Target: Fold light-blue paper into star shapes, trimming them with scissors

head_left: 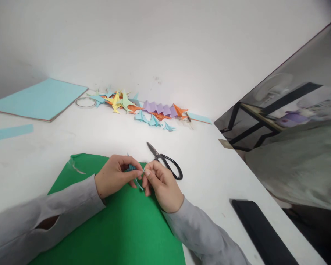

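Above a green sheet (127,221), my left hand (117,176) is closed on a small blue folded-paper piece (131,168), partly hidden by the fingers. It looks like an origami crane. My right hand (161,186) pinches at a pale tip of it, and the fingertips of both hands almost meet. A narrow blue strip of the paper hangs below the left fingers. Black-handled scissors (169,163) lie just beyond my right hand, their blades slightly apart and pointing away.
Colourful origami cranes (121,101) and a purple pleated paper (158,108) lie along the wall, beside a wire coil (85,102). Blue paper sheets (41,97) and a blue strip (12,133) are at left. A black flat object (260,228) rests near the table's right edge.
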`<state>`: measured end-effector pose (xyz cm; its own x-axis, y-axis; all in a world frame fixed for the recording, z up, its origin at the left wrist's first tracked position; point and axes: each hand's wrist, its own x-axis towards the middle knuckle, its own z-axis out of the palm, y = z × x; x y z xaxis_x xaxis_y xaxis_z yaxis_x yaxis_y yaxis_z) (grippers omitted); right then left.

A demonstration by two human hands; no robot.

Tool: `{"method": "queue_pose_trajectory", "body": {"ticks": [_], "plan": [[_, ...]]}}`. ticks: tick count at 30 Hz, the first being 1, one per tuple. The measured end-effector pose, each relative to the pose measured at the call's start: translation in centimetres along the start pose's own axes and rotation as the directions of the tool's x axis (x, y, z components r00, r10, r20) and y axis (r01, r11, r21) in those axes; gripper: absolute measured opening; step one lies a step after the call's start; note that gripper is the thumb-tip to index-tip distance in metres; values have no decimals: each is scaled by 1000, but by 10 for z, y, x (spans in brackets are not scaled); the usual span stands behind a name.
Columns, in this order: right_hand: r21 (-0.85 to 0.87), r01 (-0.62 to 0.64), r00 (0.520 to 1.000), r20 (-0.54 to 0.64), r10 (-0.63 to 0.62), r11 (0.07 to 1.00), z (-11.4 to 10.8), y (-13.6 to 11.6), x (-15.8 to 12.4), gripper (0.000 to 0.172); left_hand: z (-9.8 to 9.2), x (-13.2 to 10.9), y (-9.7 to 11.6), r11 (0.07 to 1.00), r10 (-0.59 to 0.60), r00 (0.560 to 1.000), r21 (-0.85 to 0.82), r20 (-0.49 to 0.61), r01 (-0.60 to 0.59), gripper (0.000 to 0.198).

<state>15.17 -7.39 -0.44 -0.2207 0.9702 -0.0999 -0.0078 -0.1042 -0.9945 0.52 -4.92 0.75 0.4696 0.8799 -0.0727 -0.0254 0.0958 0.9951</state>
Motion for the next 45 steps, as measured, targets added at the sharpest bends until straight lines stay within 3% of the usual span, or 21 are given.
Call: {"method": "queue_pose_trajectory", "body": {"ticks": [7,13,21,30,40,45], "plan": [[-176,78,995,-43,-87,981,-1,5,-1,19,0,0,-1,999,26,998,33,-65,-24,17],[-397,145,978,-80,-192,906,-3,3,-4,15,0,-1,-1,997,39,993,67,-115,-31,15],[-534,168,952,-130,-277,829,-7,2,-6,14,4,-2,3,983,-75,988,-174,-133,52,13],[-508,225,942,-106,-319,832,-5,-2,-10,17,4,-2,4,968,-106,980,-243,-171,62,10],[-311,161,985,-6,-171,937,-8,-4,-9,25,0,-3,0,984,-82,989,-167,-123,61,7],[-212,111,985,-107,-136,971,-6,-7,-9,21,-2,-2,-1,974,-102,981,-217,-164,65,12]]}}
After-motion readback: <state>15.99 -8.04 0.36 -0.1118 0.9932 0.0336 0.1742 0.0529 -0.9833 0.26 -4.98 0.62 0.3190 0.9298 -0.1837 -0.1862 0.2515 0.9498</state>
